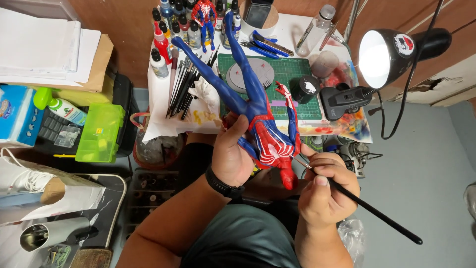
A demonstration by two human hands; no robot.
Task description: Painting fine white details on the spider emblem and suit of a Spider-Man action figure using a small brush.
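The left hand wrapped its fingers around the red-and-blue figure, holding it head-down over the lap, legs toward the desk, so its torso faced the thin black brush pinched pen-like in the right hand.

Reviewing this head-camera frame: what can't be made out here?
- Brush tip: too fine to see whether it touches the figure.
- Left hand fingers: hidden behind the figure's torso.
- Paint bottles: tops cut off by the upper edge.
- Lamp face: glare washes it out.
- Right hand: its grip on the brush faces away from the camera.
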